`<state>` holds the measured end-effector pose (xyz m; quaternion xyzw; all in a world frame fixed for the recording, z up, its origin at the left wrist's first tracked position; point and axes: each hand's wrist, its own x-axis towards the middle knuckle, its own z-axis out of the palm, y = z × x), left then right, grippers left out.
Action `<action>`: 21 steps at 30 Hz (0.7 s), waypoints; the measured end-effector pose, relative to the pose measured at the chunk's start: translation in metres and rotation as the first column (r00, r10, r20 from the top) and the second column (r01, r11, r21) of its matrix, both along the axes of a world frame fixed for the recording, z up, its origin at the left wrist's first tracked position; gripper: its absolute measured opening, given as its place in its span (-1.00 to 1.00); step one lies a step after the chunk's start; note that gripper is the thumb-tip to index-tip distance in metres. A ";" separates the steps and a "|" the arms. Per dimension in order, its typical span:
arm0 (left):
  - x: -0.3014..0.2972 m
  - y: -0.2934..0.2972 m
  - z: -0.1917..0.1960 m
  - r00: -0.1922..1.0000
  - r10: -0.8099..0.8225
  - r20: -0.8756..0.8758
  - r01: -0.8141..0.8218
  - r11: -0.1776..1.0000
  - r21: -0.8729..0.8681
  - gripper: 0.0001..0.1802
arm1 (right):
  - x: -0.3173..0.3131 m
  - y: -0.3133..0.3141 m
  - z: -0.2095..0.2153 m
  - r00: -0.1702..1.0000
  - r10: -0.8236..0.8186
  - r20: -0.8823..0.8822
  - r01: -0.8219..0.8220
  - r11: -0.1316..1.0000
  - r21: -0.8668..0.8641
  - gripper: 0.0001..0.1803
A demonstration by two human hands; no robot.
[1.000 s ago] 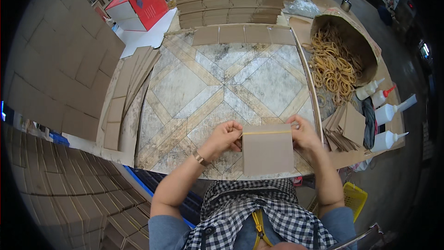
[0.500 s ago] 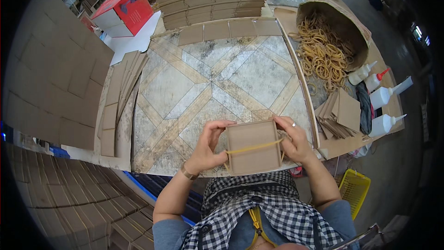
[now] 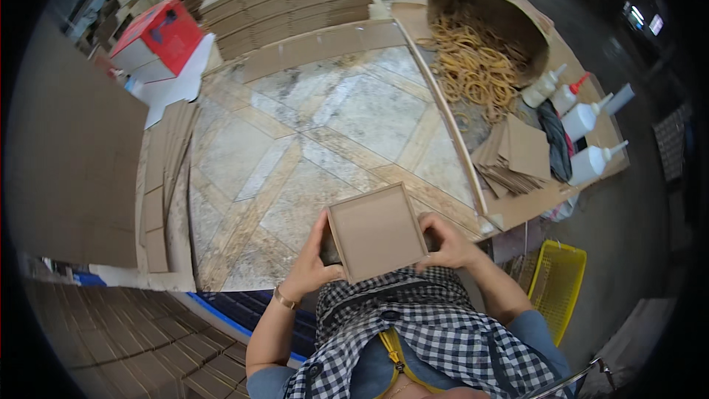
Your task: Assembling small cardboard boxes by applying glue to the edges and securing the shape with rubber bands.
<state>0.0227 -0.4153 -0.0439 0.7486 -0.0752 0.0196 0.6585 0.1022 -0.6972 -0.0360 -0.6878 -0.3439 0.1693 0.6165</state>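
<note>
A small square cardboard box [image 3: 377, 233] is held up close to my chest, its flat brown face toward the camera. My left hand [image 3: 314, 257] grips its left side and my right hand [image 3: 445, 242] grips its right side. Both hands are partly hidden behind the box. The box hangs over the near edge of a worktable with a marble-patterned top [image 3: 317, 133].
A round tub of tan rubber bands [image 3: 480, 52] stands at the back right, with white glue bottles [image 3: 583, 118] and stacked cardboard pieces [image 3: 517, 151] beside it. Flat cardboard strips [image 3: 159, 185] line the left edge. A red and white box [image 3: 155, 37] sits back left. A yellow basket [image 3: 554, 281] is on the floor.
The box was lifted off the table toward my chest and turned, so the rubber band seen across it half a second ago no longer shows. Both hands kept hold of its sides.
</note>
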 end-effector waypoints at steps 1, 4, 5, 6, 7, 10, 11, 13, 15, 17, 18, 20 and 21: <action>-0.001 -0.005 0.007 0.997 0.070 0.017 -0.071 0.995 0.070 -0.16 | -0.004 0.001 0.004 0.993 -0.032 -0.117 0.036 0.999 0.028 -0.58; 0.000 -0.014 0.029 0.952 0.212 -0.222 -0.230 0.971 -0.061 -0.29 | -0.002 0.022 0.035 0.872 -0.216 -0.438 0.306 0.941 0.144 -0.68; 0.002 -0.015 0.030 0.922 0.198 -0.332 -0.243 0.965 -0.102 -0.35 | 0.007 0.034 0.040 0.774 -0.249 -0.582 0.363 0.928 0.086 -0.67; 0.002 -0.016 0.032 0.880 0.182 -0.439 -0.268 0.953 -0.142 -0.42 | 0.017 0.043 0.045 0.653 -0.275 -0.706 0.407 0.913 0.020 -0.65; 0.003 -0.016 0.035 0.825 0.166 -0.540 -0.302 0.937 -0.174 -0.48 | 0.027 0.046 0.048 0.509 -0.293 -0.809 0.439 0.897 -0.049 -0.61; 0.000 -0.013 0.041 0.733 0.134 -0.667 -0.233 0.971 -0.062 -0.52 | 0.056 0.043 0.049 0.582 -0.324 -0.746 0.151 0.944 -0.293 -0.58; 0.000 -0.012 0.041 0.833 0.219 -0.509 -0.243 0.970 0.019 -0.53 | 0.067 0.039 0.051 0.660 -0.315 -0.682 0.058 0.927 -0.371 -0.59; -0.005 -0.009 0.038 0.934 0.323 -0.150 -0.298 0.940 0.164 -0.54 | 0.109 0.022 0.065 0.883 -0.443 -0.156 0.287 0.772 -0.567 -0.63; 0.000 -0.003 0.045 0.969 0.187 0.162 -0.222 0.946 0.234 -0.58 | 0.157 0.007 0.074 0.642 -0.327 0.694 0.763 0.361 -0.536 -0.77; 0.004 -0.006 0.061 0.949 0.015 0.314 -0.139 0.916 0.375 -0.62 | 0.203 -0.017 0.054 0.646 -0.157 0.747 0.763 0.150 -0.629 -0.78; 0.003 -0.011 0.069 0.953 -0.059 0.298 -0.092 0.878 0.469 -0.64 | 0.215 -0.022 0.044 0.728 -0.179 0.662 0.682 0.093 -0.725 -0.77; -0.001 -0.026 0.073 0.962 -0.053 0.268 -0.107 0.830 0.548 -0.71 | 0.232 -0.024 0.036 0.849 -0.238 0.473 0.486 -0.001 -0.874 -0.74; -0.007 -0.028 0.070 0.964 -0.017 0.266 -0.131 0.839 0.529 -0.68 | 0.232 -0.020 0.038 0.852 -0.235 0.469 0.485 0.015 -0.874 -0.73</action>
